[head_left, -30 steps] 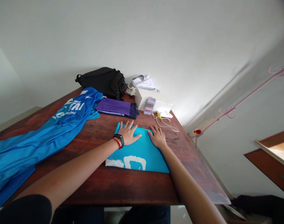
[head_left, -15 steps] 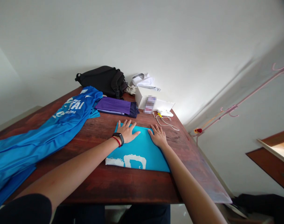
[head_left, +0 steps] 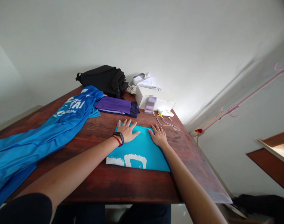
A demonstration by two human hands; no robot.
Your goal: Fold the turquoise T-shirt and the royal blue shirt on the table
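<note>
Watch the folded turquoise cloth [head_left: 139, 146] under you: it lies on the wooden table [head_left: 90, 186], near the middle and short of the near edge, its white lettering along the near left side. If you press harder with one hand than the other, or slide both at once, the thin layers could skew or ruck up. Your right forearm runs over the near right side, so a quick pull back might drag that corner with it, and the black wristband [head_left: 118, 137] by the left edge could snag the fabric. A shove to the far side could nudge the purple cloth [head_left: 115, 105], just beyond your left fingertips, or bring your right fingers against the white cable [head_left: 171, 126] on the far right. As for the grip, you have none closed: your left hand [head_left: 127, 132] rests palm down on the far left part, fingers fanned and thumb pointing right, while your right hand [head_left: 158, 136] rests on the far right corner, fingers a little apart, thumb toward the left. Both touch only the turquoise cloth, pinching nothing; how hard you press, I cannot tell.
</note>
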